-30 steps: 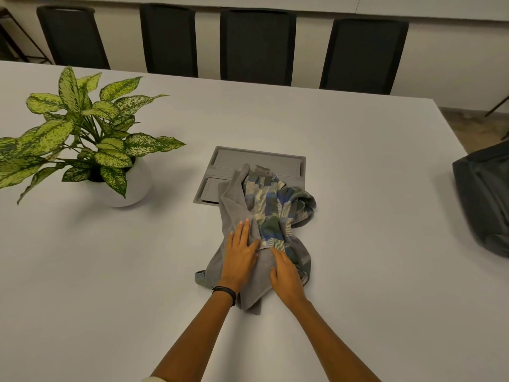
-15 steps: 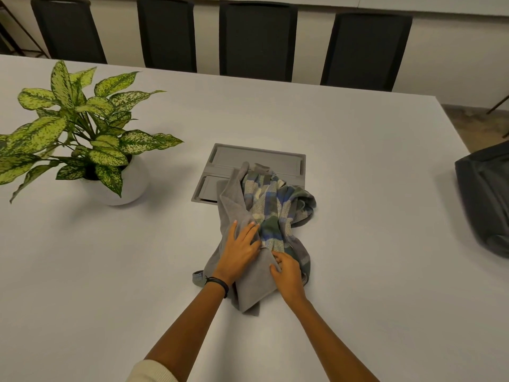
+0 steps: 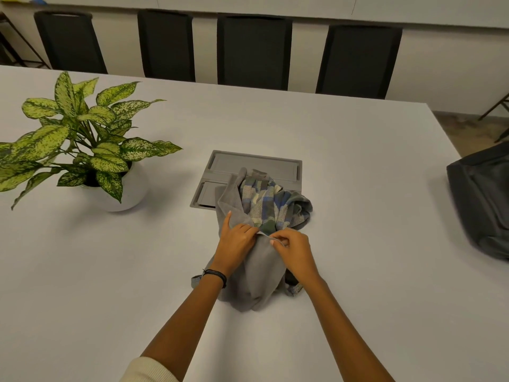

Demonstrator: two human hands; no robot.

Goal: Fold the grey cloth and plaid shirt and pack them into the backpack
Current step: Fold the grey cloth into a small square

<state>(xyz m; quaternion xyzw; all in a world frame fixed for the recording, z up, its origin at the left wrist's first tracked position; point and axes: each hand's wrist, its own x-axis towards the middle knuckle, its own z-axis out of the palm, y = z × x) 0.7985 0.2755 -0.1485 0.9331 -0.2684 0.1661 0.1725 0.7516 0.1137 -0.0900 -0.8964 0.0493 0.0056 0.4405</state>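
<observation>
Mid-table, both hands pinch the soft grey cloth [image 3: 256, 274]: left hand [image 3: 236, 241] and right hand [image 3: 293, 248] fingers clamped on its edge, blue-green plaid shirt [image 3: 271, 206] bunched beneath.

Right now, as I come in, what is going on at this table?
A person works at the large white table. The left hand and the right hand both grip the top edge of the soft grey cloth. The crumpled blue-green plaid shirt lies bundled against it, behind the hands. Neither is folded yet. The dark backpack sits apart at the table's right edge.
</observation>
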